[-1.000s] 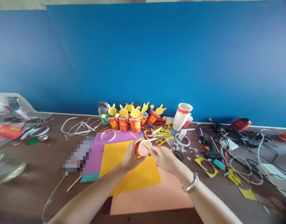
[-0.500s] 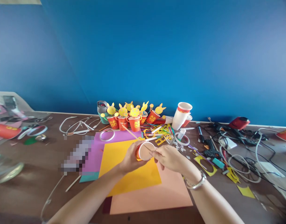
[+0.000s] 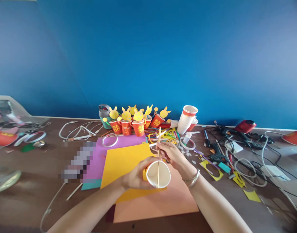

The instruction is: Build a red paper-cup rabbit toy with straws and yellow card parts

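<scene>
Gripping a paper cup [image 3: 158, 174] sideways above the yellow sheet [image 3: 125, 161] on the tabletop [image 3: 29, 194], the left hand [image 3: 136, 176] is curling around its wall while the right hand [image 3: 171, 153] is pinching a wooden stick [image 3: 159, 155] standing across the cup's open mouth.

The single head camera looks forward and down over the bench [image 3: 41, 181]. It faces the far edge and the blue wall [image 3: 163, 58] beyond.

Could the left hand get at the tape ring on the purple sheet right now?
Probably not freely: the left hand grips the paper cup, though nothing stands between it and the tape ring.
</scene>
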Demonstrator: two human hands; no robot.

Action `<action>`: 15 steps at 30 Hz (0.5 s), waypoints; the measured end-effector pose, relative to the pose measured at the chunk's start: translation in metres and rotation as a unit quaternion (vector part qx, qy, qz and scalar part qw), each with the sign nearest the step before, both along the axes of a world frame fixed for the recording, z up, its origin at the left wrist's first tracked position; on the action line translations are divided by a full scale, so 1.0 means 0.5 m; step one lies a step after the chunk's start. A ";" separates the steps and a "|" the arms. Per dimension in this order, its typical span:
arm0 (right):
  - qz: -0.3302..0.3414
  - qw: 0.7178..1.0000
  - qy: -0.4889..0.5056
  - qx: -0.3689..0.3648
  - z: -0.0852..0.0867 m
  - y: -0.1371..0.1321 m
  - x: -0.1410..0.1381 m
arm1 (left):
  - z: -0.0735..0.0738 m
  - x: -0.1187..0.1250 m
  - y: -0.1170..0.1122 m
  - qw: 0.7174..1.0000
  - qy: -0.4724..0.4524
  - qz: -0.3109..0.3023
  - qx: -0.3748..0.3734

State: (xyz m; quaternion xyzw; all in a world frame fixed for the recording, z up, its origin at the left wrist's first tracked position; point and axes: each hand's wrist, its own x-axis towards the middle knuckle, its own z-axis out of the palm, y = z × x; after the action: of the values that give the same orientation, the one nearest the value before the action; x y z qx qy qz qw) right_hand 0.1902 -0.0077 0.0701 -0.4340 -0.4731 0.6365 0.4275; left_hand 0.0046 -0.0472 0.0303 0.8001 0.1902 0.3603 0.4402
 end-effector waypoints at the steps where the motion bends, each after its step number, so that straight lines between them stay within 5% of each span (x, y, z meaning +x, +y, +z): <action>1: -0.048 0.999 0.008 0.010 0.005 0.007 0.014 | 0.001 -0.001 -0.001 1.000 0.001 -0.019 0.006; 4: -0.167 0.984 0.019 0.067 0.029 0.026 0.068 | 0.001 -0.001 0.000 0.999 -0.011 -0.051 -0.011; 9: -0.246 0.954 -0.030 0.166 0.068 0.020 0.109 | -0.026 0.003 0.027 0.982 -0.059 0.149 -0.098; 15: -0.271 0.937 -0.012 0.219 0.067 -0.002 0.070 | -0.054 0.005 0.049 0.970 -0.063 0.215 -0.098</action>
State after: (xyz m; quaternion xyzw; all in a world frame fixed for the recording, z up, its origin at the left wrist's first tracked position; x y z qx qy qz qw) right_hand 0.2252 -0.0088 0.1036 -0.4494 -0.4698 0.3719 0.6626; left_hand 0.0071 -0.0228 0.0033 0.6693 0.3639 0.4756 0.4398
